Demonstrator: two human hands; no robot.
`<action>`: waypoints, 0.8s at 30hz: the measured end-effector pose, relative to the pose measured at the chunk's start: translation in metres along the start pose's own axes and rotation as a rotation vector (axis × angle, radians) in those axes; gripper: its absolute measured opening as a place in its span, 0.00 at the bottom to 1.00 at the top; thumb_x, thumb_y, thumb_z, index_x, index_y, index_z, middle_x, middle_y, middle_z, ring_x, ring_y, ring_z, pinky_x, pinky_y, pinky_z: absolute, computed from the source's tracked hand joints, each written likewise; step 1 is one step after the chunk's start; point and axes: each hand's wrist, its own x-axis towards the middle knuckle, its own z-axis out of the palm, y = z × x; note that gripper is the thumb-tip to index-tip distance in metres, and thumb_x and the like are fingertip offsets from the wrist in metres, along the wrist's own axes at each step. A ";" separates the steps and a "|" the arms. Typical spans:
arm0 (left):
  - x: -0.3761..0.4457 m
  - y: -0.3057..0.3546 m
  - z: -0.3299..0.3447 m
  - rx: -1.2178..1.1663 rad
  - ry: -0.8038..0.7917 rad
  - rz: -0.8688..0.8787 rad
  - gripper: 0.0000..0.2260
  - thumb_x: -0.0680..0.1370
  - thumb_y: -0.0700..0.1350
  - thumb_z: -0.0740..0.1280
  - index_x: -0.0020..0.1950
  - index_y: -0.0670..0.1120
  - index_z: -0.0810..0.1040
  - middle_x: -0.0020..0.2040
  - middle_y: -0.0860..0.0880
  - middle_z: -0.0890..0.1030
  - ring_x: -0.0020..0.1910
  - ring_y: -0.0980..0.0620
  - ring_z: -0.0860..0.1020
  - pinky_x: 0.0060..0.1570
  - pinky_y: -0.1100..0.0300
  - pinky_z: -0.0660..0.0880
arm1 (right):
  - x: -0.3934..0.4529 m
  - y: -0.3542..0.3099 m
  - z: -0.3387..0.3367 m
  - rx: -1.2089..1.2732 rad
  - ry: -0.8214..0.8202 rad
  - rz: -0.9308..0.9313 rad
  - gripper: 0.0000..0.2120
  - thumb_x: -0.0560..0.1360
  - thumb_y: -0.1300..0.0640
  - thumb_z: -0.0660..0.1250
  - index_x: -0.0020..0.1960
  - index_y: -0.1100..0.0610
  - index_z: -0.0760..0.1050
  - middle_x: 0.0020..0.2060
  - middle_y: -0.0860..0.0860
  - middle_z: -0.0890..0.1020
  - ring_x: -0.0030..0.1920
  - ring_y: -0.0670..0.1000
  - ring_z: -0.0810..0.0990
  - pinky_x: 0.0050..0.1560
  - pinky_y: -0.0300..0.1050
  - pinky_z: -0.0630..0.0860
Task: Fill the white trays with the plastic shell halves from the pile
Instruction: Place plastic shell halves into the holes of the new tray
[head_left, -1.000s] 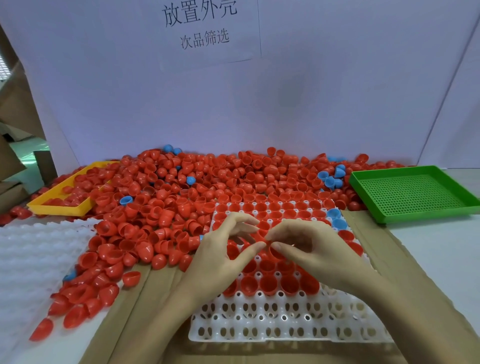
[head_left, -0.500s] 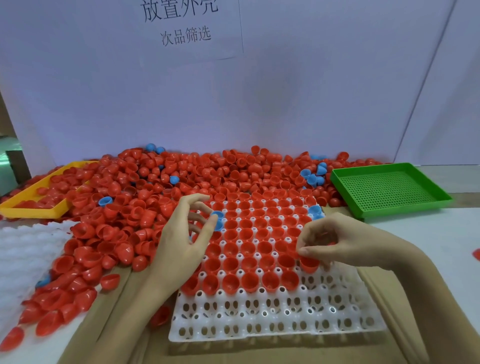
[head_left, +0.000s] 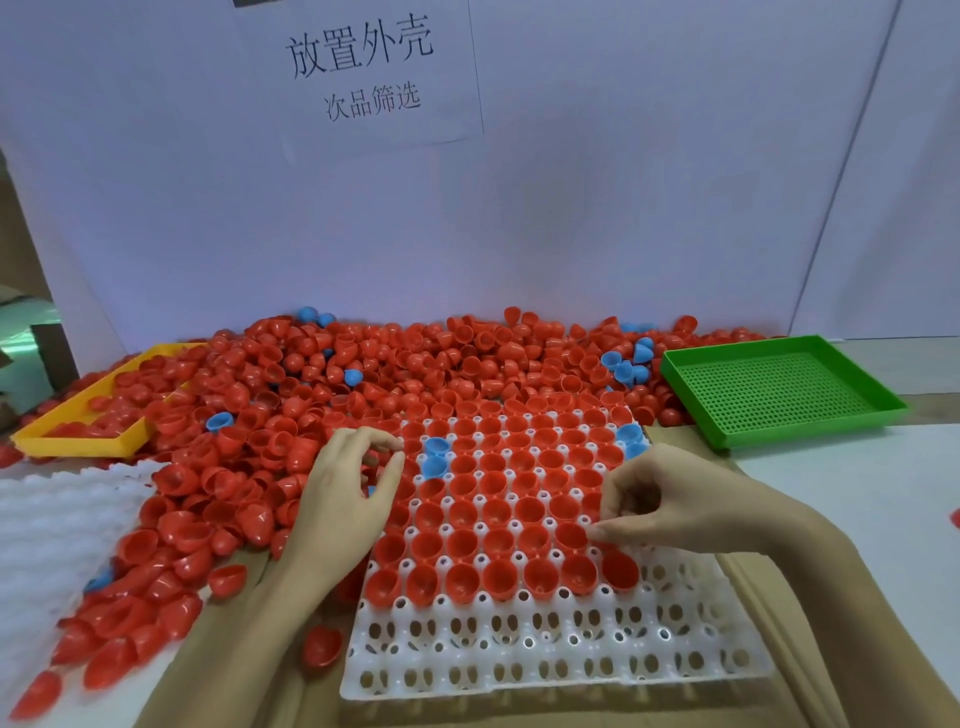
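Green perforated tray (head_left: 779, 397), at two o'clock, flat on the table. Yellow tray (head_left: 78, 441), at ten o'clock, lying low. White backboard (head_left: 623, 208), upright at twelve o'clock, bearing a paper sign (head_left: 363, 67) with printed characters. Brown cardboard sheet (head_left: 779, 623), six o'clock, flat on the white tabletop (head_left: 883, 483).

Single wide view from head height, facing forward and down, close over the white tray (head_left: 550, 660) just under both hands. Left hand (head_left: 345, 499) and right hand (head_left: 670, 499) low and central; pile of shells (head_left: 363, 374) beyond them; white wall (head_left: 623, 208) closing the far side.
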 end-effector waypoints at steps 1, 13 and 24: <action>0.000 -0.002 0.000 0.022 -0.020 -0.006 0.03 0.82 0.44 0.69 0.55 0.50 0.81 0.54 0.56 0.77 0.55 0.55 0.78 0.59 0.52 0.78 | 0.001 0.001 0.001 -0.013 0.006 0.003 0.11 0.76 0.44 0.77 0.39 0.50 0.84 0.32 0.46 0.84 0.31 0.41 0.78 0.34 0.34 0.72; 0.019 -0.017 0.001 0.034 -0.046 -0.069 0.04 0.83 0.46 0.69 0.51 0.54 0.82 0.47 0.60 0.83 0.49 0.61 0.80 0.51 0.65 0.75 | 0.019 -0.005 0.026 -0.177 0.187 -0.082 0.20 0.79 0.36 0.66 0.37 0.48 0.80 0.31 0.53 0.80 0.28 0.44 0.70 0.31 0.40 0.67; 0.163 -0.027 0.049 0.299 -0.241 -0.034 0.11 0.83 0.47 0.66 0.64 0.49 0.81 0.65 0.44 0.76 0.68 0.45 0.72 0.72 0.49 0.69 | 0.019 -0.007 0.029 -0.209 0.290 -0.075 0.19 0.80 0.36 0.64 0.35 0.45 0.76 0.25 0.44 0.74 0.28 0.44 0.70 0.32 0.39 0.67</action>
